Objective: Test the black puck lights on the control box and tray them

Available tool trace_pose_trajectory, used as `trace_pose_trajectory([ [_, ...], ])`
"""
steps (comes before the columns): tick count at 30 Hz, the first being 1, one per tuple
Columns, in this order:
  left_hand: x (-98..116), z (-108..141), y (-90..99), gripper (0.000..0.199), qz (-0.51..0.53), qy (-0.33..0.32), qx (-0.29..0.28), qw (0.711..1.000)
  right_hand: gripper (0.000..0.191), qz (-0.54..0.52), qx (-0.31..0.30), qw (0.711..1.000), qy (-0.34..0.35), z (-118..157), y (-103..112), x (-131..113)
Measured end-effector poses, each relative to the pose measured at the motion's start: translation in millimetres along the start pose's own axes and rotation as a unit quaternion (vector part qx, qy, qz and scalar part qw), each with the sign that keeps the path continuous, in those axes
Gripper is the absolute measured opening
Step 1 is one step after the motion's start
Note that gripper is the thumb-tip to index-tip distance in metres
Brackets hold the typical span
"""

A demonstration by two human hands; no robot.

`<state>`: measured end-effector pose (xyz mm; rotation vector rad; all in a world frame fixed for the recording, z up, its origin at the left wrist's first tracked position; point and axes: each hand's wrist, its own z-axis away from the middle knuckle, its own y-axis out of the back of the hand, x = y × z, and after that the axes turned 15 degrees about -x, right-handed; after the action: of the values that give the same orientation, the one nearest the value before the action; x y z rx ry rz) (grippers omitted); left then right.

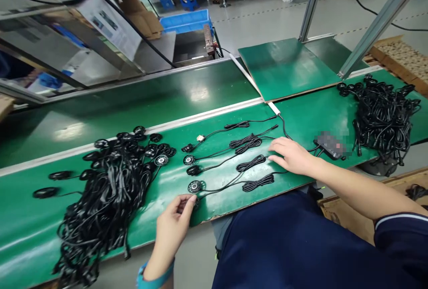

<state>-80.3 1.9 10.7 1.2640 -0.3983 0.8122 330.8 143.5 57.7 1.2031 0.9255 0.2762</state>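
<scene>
My left hand (177, 217), at the table's front edge, has thumb and fingers closed on the round black head (195, 204) of the nearest cable, which is mostly hidden by the fingers. Just above it lies another disc-shaped cable head (194, 186) with a ring of small holes. Several black cables lie in a row, each with a coiled bundle (258, 183) towards the right. My right hand (292, 157) is over the cables' right ends, its fingers stretched out and apart from the thumb. A cable end (266, 158) is close to that thumb; whether they touch I cannot tell.
A large heap of black cables (110, 200) lies on the left, another pile (384, 115) on the right. A black box with leads (329, 145) rests beside my right forearm. A green board (287, 68) and metal posts (312, 3) stand behind. The green table (163, 231) ends near my body.
</scene>
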Motion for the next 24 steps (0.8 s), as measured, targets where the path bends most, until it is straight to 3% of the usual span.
trace_pose_trajectory([
  [2,0,-5,6.5,0.044,-0.033,0.020,0.006,0.999,0.026,-0.021,-0.003,0.999,-0.031,27,7,0],
  [4,8,-6,4.8,0.040,-0.098,-0.007,0.073,0.992,0.026,-0.043,0.012,0.996,-0.075,53,9,4],
  [6,27,-4,-7.8,0.031,-0.149,-0.089,0.176,0.969,0.025,-0.060,0.044,0.991,-0.114,77,5,10],
  [8,56,1,-30.1,0.020,-0.148,-0.213,0.209,0.943,0.024,-0.070,0.072,0.984,-0.144,96,-3,17],
  [9,74,4,-43.7,0.020,-0.135,-0.280,0.180,0.933,0.024,-0.075,0.079,0.982,-0.156,104,-7,20],
  [11,116,9,-73.6,0.024,-0.116,-0.398,0.071,0.907,0.023,-0.083,0.082,0.979,-0.170,115,-14,24],
  [13,157,8,-104.4,0.024,-0.123,-0.455,-0.024,0.882,0.024,-0.090,0.072,0.978,-0.176,121,-18,29],
  [15,190,-5,-133.3,0.024,-0.167,-0.449,-0.099,0.872,0.025,-0.090,0.063,0.977,-0.185,122,-21,39],
  [18,213,-34,-165.9,0.020,-0.270,-0.421,-0.187,0.845,0.026,-0.074,0.063,0.970,-0.224,114,-28,61],
  [20,218,-47,-179.0,0.014,-0.296,-0.407,-0.200,0.841,0.024,-0.059,0.070,0.965,-0.245,107,-35,69],
  [24,222,-50,-190.8,0.013,-0.247,-0.381,-0.188,0.871,0.025,-0.057,0.098,0.970,-0.215,103,-42,57],
])
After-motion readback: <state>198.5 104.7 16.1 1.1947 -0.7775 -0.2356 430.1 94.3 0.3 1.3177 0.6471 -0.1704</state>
